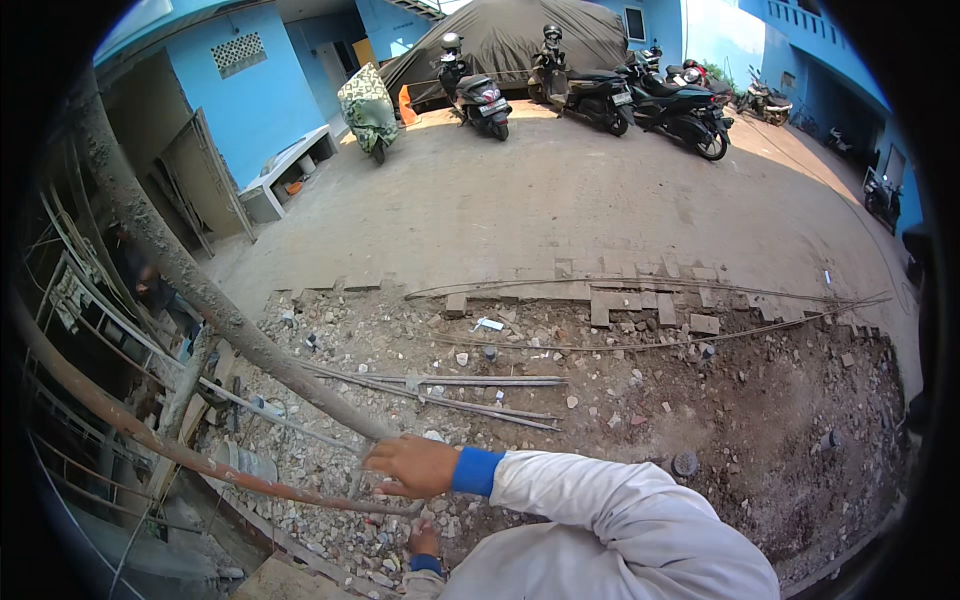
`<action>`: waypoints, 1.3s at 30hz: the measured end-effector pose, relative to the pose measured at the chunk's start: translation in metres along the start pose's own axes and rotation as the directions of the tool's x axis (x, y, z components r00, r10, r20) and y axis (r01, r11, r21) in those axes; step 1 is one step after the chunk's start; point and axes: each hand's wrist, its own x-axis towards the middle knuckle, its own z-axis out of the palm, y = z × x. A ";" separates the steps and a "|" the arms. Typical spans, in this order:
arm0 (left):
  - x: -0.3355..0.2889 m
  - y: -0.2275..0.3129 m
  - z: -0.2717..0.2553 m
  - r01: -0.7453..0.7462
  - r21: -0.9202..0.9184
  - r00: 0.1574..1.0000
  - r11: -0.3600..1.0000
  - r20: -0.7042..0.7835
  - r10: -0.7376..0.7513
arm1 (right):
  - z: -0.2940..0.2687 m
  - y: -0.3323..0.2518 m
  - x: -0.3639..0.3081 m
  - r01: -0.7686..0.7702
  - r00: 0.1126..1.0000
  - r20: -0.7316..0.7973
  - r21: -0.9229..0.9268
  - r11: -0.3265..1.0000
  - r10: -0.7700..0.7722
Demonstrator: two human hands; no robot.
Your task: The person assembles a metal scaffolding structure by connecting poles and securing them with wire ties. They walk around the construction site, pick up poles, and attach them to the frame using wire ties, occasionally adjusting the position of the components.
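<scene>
My right hand (412, 465) reaches left across my body, white sleeve and blue cuff at its wrist. It is closed over the lower end of a thick, cement-crusted pole (240, 325) that slants down from the upper left; its palm is hidden. Just below, my left hand (424, 541) is partly covered by my right arm. Its fingers look curled, close to the end of a rusty reddish pole (220, 470); what they hold is hidden. Under both hands lies broken rubble (470, 500).
Several thin rods (490, 381) and long cables (620, 343) lie on rubble. A bucket (247, 462) stands beneath the poles, near bamboo and timber (95, 290). Behind the broken paving edge (625, 300), motorbikes (590, 95) stand before a covered vehicle (510, 40). Another person (150, 285) is at the left.
</scene>
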 end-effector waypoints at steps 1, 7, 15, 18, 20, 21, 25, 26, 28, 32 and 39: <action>0.006 -0.006 0.024 -0.006 -0.049 1.000 0.999 -0.018 0.005 | 0.011 0.035 -0.059 -0.245 0.959 0.136 -0.034 0.969 0.247; 0.022 -0.017 0.108 0.119 0.289 0.987 0.950 -0.135 -0.083 | 0.011 0.125 -0.384 -0.915 0.390 0.320 0.027 0.403 0.863; 0.040 -0.016 0.178 0.151 0.588 0.987 0.795 -0.135 -0.088 | -0.012 0.176 -0.459 -0.977 0.203 0.168 0.092 0.190 0.965; 0.052 0.019 0.210 0.106 0.749 0.994 0.654 -0.103 -0.043 | -0.018 0.230 -0.411 -0.932 0.342 0.160 0.188 0.311 0.926; 0.060 0.047 0.231 0.106 0.711 0.994 0.695 -0.094 -0.055 | -0.025 0.269 -0.367 -0.922 0.381 0.193 0.155 0.356 0.904; 0.066 0.061 0.244 0.153 0.701 0.988 0.696 -0.125 -0.090 | -0.030 0.289 -0.347 -0.894 0.447 0.204 0.147 0.424 0.871; 0.106 0.124 0.267 -0.154 0.868 0.987 0.471 0.154 0.040 | -0.051 0.373 -0.290 -0.783 0.602 0.325 0.060 0.620 0.729; 0.109 0.135 0.276 -0.034 0.772 0.999 0.635 0.036 0.010 | -0.058 0.396 -0.282 -0.759 0.612 0.369 0.029 0.650 0.699; 0.131 0.164 0.284 0.045 0.609 0.999 0.792 -0.044 -0.023 | -0.074 0.446 -0.270 -0.551 0.745 0.407 -0.072 0.832 0.528; 0.169 0.220 0.302 0.001 0.413 1.000 0.911 -0.005 0.001 | -0.098 0.545 -0.229 -0.430 0.859 0.313 0.012 0.903 0.405; 0.225 0.309 0.366 0.046 -0.017 0.990 0.999 0.137 -0.043 | -0.157 0.626 -0.155 -0.558 0.738 0.222 -0.329 0.762 0.637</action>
